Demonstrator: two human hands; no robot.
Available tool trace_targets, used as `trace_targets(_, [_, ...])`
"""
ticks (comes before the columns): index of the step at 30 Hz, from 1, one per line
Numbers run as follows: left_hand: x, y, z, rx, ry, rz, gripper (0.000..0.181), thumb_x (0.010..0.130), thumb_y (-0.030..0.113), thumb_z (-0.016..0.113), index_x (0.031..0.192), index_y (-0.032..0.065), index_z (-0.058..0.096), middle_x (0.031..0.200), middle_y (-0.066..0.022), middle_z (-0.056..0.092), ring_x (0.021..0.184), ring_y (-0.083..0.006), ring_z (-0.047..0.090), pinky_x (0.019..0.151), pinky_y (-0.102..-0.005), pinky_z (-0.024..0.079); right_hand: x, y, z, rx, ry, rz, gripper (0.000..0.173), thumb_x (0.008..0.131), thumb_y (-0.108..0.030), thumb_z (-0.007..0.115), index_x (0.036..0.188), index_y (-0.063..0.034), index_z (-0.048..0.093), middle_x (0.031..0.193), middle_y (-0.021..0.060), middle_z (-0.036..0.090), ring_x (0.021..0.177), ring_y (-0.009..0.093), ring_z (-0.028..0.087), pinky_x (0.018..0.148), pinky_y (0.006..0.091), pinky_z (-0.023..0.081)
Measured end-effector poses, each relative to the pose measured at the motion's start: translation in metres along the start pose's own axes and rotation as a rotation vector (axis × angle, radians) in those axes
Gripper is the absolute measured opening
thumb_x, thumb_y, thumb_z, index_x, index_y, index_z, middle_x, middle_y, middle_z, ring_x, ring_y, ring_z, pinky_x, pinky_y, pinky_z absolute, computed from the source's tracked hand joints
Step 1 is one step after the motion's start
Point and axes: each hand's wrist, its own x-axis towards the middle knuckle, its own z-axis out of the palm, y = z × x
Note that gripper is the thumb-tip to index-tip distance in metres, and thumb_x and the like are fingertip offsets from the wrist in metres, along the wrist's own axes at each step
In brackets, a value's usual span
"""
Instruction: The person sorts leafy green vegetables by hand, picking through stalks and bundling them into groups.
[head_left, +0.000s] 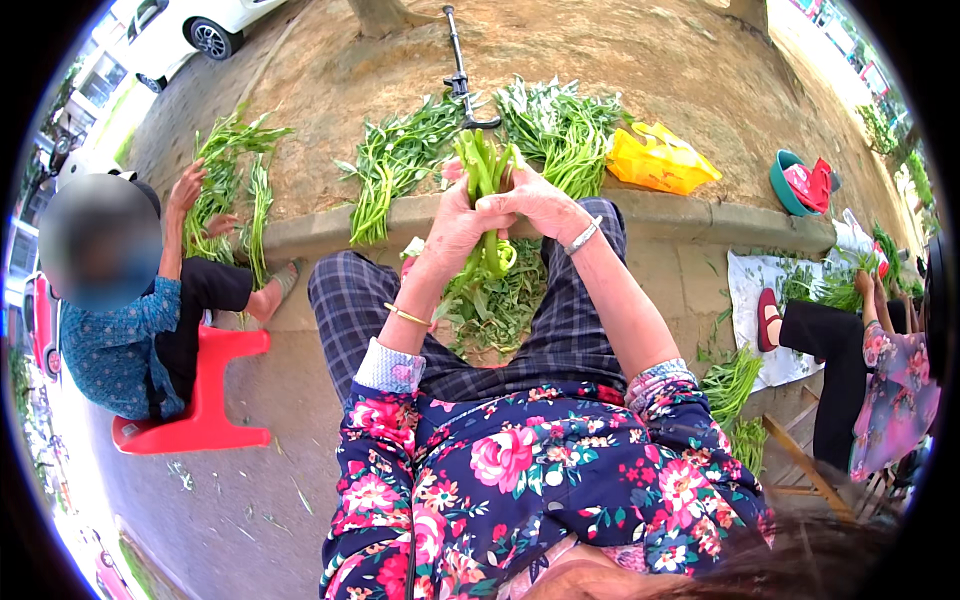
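Between my knees, my left hand (466, 225) and my right hand (541, 204) are closed around a bundle of thick green leafy-vegetable stems (489, 169), held over the kerb. The stem ends point away from me, and leaves hang below my hands. On the ground between my feet lies a heap of loose green leaves (499, 315). Beyond my hands, one pile of long-stemmed greens (390, 169) rests across the kerb on the left and another pile (562, 135) lies on the right. My fingers overlap, so part of the grip is hidden.
A black walking stick (456, 64) lies on the soil beside a yellow plastic bag (660, 161). To the left, a person on a red plastic stool (199, 405) handles greens. At the right are a teal basin (786, 180), a white sheet with greens (742, 300) and another person's hands.
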Motion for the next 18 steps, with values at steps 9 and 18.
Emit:
trace_targets(9, [0.002,0.003,0.006,-0.102,-0.089,-0.087,0.031,0.068,0.001,0.060,0.098,0.0016,0.051,0.078,-0.0063,0.057,0.063,-0.0154,0.057,0.060,-0.0268,0.047,0.010,0.001,0.005,0.279,-0.008,0.086,0.021,0.063,-0.003,0.067,0.084,0.0002,0.061,0.100,0.0138,0.060,0.103,0.026,0.053,0.094,0.0339,0.038])
trace_targets(18, [0.000,0.005,-0.012,-0.254,-0.249,-0.161,0.061,0.088,0.052,0.041,0.128,0.0056,0.034,0.103,-0.0151,0.057,0.085,-0.0217,0.061,0.076,-0.0344,0.050,0.004,-0.002,-0.003,0.548,0.197,-0.042,0.013,0.073,-0.003,0.061,0.085,-0.0020,0.054,0.076,0.0090,0.059,0.077,0.022,0.060,0.070,0.0310,0.049])
